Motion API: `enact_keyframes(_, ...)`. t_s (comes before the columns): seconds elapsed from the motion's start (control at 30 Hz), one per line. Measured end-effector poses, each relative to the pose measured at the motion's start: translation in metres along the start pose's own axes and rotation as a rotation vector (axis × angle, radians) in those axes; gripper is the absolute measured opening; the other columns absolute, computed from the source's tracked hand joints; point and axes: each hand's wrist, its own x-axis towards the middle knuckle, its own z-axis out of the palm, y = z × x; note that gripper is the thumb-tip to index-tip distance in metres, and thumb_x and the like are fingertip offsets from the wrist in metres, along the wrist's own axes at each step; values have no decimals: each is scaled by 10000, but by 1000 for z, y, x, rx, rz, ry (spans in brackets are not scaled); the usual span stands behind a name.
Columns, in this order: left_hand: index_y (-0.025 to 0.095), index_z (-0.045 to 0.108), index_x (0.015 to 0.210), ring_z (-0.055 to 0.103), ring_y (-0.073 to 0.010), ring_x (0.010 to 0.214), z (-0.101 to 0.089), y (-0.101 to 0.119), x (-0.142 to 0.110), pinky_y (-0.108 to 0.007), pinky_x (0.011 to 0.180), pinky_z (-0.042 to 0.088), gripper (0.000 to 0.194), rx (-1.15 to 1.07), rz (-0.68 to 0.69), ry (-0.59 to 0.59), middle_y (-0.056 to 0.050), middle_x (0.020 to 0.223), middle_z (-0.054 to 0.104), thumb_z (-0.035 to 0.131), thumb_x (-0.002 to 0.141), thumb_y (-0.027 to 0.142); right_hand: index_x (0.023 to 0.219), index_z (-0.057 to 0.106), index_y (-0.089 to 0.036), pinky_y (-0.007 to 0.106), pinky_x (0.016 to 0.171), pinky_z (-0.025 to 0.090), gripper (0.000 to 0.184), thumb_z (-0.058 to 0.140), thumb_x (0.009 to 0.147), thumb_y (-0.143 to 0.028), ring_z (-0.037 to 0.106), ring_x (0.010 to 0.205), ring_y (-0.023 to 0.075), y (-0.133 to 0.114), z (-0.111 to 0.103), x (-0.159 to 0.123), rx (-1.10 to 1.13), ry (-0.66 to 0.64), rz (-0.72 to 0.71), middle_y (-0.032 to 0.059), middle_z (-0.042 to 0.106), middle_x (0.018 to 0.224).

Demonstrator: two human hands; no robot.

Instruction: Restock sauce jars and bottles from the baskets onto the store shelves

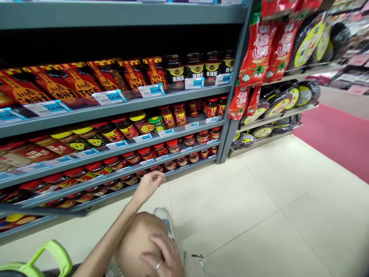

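My left hand (149, 184) reaches out from the lower left, fingers loosely apart and holding nothing. It hovers just in front of the low shelves (121, 175), nearest the red-lidded sauce jars (131, 157) in the bottom rows. My right hand (162, 257), a ring on one finger, lies flat on my bent knee (138, 236) with fingers spread. A shoe (165, 219) shows just past the knee.
Grey shelving (115, 109) fills the left, stocked with orange sauce packets (72, 80), dark jars (194, 65) and price tags. Red hanging pouches (256, 50) and dark round packs (276, 102) sit on the right. A green basket handle (47, 256) is at bottom left. A red mat (337, 134) covers the tiled floor (259, 215) at the right.
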Motion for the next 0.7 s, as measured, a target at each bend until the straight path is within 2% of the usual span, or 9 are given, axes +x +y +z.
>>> enact_keyframes(0.07,207,776,1000,752,-280,928,-16,31,20,-394,878,569,444,138,153,126,-86,1017,833,637,925,622,1287,698,-300,398,1021,679,325,614,973,-288,774,1199,237,12,-10,38,176,30,225,73,779,1289)
enact_keyframes(0.1,218,773,1016,754,-291,956,-23,49,32,-413,928,565,405,203,228,211,-82,1062,833,630,946,589,1313,684,-295,382,1023,674,333,604,990,-267,774,1175,223,23,-17,66,235,39,240,69,788,1231)
enact_keyframes(0.2,210,736,1066,683,-351,1209,-40,103,69,-493,1145,491,276,411,526,512,-139,1222,784,602,974,433,1381,650,-244,429,1171,584,335,581,1058,-301,699,1311,233,76,-38,171,162,173,158,118,746,1341)
enact_keyframes(0.3,180,684,1181,571,-377,1367,-42,140,102,-545,1249,408,277,485,675,664,-198,1339,701,569,995,351,1476,592,-164,458,1261,495,445,579,1088,-382,618,1416,260,128,-59,281,-37,253,75,182,680,1451)
enact_keyframes(0.37,145,639,1310,528,-393,1419,-38,154,119,-560,1265,393,375,496,665,678,-229,1404,649,567,1001,343,1571,506,-127,482,1299,441,564,585,1092,-415,540,1509,287,150,-71,341,-215,257,76,216,609,1555)
enact_keyframes(0.47,83,530,1498,477,-455,1480,-34,167,141,-600,1263,381,594,564,570,674,-287,1504,573,608,986,372,1638,405,-52,489,1306,406,701,614,1082,-424,481,1567,331,164,-79,403,-449,195,132,271,525,1638)
enact_keyframes(0.57,54,496,1550,469,-523,1491,-34,181,163,-659,1252,364,730,654,487,625,-335,1531,559,690,951,424,1641,366,22,477,1307,384,806,681,1051,-428,523,1534,359,170,-79,438,-598,106,217,326,545,1602)
enact_keyframes(0.63,35,562,1490,518,-536,1459,-37,189,178,-673,1246,367,698,661,450,570,-345,1472,618,701,960,467,1631,367,27,464,1282,409,831,703,1041,-452,600,1465,355,175,-77,452,-612,36,256,328,611,1533)
enact_keyframes(0.7,11,635,1390,593,-535,1392,-40,196,194,-663,1216,413,637,626,393,531,-353,1387,679,686,981,496,1597,417,-15,452,1223,466,767,692,1051,-480,678,1377,347,180,-75,460,-575,-47,297,294,697,1435)
